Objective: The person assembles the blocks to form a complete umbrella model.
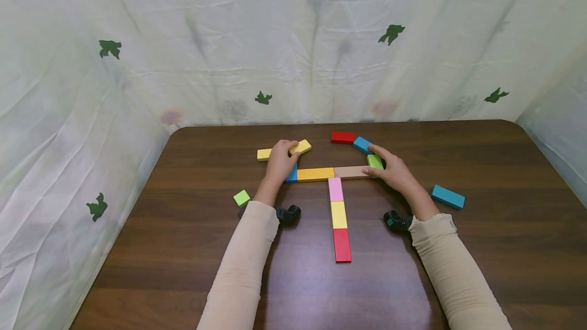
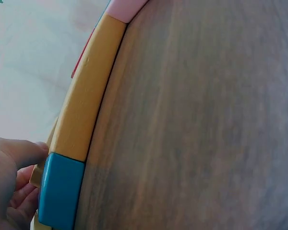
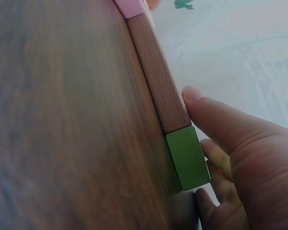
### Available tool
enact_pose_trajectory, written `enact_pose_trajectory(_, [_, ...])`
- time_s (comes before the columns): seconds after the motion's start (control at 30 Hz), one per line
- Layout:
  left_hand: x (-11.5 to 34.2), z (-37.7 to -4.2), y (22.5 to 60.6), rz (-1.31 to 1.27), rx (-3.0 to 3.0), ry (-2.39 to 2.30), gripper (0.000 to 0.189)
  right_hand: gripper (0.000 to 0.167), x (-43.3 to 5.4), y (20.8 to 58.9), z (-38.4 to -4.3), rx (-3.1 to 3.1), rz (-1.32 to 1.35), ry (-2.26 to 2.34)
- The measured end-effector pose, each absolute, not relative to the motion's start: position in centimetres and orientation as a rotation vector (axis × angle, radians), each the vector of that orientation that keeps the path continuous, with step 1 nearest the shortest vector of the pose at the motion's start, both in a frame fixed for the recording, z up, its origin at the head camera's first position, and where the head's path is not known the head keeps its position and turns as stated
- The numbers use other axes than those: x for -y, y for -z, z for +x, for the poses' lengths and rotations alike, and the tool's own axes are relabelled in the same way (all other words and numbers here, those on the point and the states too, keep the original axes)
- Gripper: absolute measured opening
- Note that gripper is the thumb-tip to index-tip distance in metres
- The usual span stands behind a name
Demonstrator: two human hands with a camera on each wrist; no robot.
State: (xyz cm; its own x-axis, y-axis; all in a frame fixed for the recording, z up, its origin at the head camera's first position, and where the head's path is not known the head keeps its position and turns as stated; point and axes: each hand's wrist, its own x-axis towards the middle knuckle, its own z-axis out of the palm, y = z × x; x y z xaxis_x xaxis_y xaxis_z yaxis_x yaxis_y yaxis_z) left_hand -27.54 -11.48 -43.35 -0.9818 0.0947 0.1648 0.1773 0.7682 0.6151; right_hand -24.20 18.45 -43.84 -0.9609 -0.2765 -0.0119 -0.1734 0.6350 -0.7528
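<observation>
Toy building blocks lie on the brown table. My left hand (image 1: pixel 277 161) pinches a yellow block (image 1: pixel 303 145) between thumb and fingers, just behind a blue block (image 2: pixel 61 191). A second yellow block (image 1: pixel 263 155) lies by that hand, partly covered. At the other end of the row, my right hand (image 1: pixel 393 169) holds a green block (image 3: pixel 188 158) between thumb and fingers, its index fingertip near a blue block (image 1: pixel 362 144). An orange-yellow block (image 1: pixel 315 174) and a plain wooden block (image 1: pixel 350 172) join the row. From its middle, pink (image 1: pixel 336 189), yellow (image 1: pixel 339 215) and red (image 1: pixel 342 245) blocks run toward me.
A red block (image 1: pixel 342 137) touches the far blue one at the back. Apart from the figure lie a light green block (image 1: pixel 241 198) at left and a blue block (image 1: pixel 448 197) at right. A pale patterned cloth (image 1: pixel 293 39) hangs behind the table.
</observation>
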Motion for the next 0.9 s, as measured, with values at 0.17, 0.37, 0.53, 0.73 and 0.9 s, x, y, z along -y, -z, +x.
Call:
enact_pose_trajectory(0.17, [11.6, -27.6, 43.4, -0.221, 2.862, 1.030, 0.034, 0.074, -18.5, 43.9, -24.2, -2.726, -0.387, 1.241])
enact_pose_trajectory(0.37, [11.8, -27.9, 43.2, -0.274, 2.912, 0.976, 0.033, 0.075, -18.5, 44.0, -24.2, -2.727, -0.388, 1.241])
enact_pose_trajectory(0.53, [12.0, -28.2, 42.9, -0.321, 2.976, 0.893, 0.033, 0.075, -18.5, 44.1, -24.2, -2.721, -0.385, 1.243])
enact_pose_trajectory(0.73, [12.2, -28.3, 42.6, -0.324, 3.037, 0.861, 0.035, 0.074, -18.5, 44.0, -24.2, -2.715, -0.381, 1.246])
enact_pose_trajectory(0.9, [12.5, -28.3, 42.2, -0.329, 3.060, 0.850, 0.036, 0.073, -18.5, 44.0, -24.3, -2.724, -0.391, 1.242])
